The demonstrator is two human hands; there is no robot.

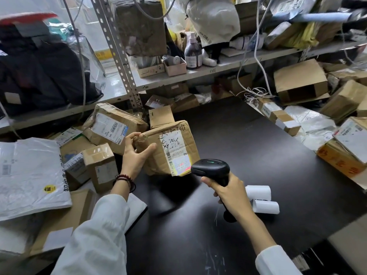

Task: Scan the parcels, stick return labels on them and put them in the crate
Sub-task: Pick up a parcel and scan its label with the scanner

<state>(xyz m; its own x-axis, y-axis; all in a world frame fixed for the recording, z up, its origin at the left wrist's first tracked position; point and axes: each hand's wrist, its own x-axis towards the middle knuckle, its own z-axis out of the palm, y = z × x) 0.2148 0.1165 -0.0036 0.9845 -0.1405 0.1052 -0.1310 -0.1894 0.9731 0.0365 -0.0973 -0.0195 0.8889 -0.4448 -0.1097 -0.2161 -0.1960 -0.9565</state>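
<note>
Near the tabletop's (258, 155) left edge, the left hand (135, 153), thumb and fingers spread, grips the tilted cardboard parcel's (168, 147) corner, while the right hand (228, 192), fingers wrapped round the black scanner (211, 168), aims it at the parcel's label.

Taped brown parcel (168, 147), tilted, label up

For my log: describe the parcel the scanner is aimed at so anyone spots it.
At the black table's left edge, below the metal shelf, sits a crumpled cardboard parcel. The left hand grips its corner; only its label bears black handwritten scrawl.
</note>
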